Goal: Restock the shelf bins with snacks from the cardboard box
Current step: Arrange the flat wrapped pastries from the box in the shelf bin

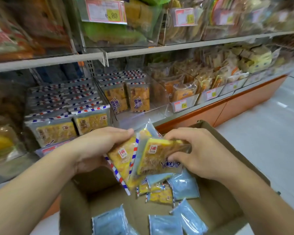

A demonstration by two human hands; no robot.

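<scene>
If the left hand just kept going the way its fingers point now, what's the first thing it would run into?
The left hand points rightward across the cardboard box, already gripping snack packets. Straight on, its fingertips would most likely meet the right hand, which holds the overlapping packet. Depth between them is unclear.

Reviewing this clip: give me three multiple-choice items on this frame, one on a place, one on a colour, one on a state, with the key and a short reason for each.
1. Where are the loose snack packets that are not in hand?
A. on the floor tiles
B. in the cardboard box
C. on the top shelf

2. What colours stripe the packet edges?
A. red and blue
B. green and black
C. all yellow

3. What are the hands doing?
A. both hang idle
B. only one holds packets
C. left hand and right hand both hold packets

Key: B, they lie on the box bottom; A, the borders show it; C, fingers of both grip the bunch.
</scene>
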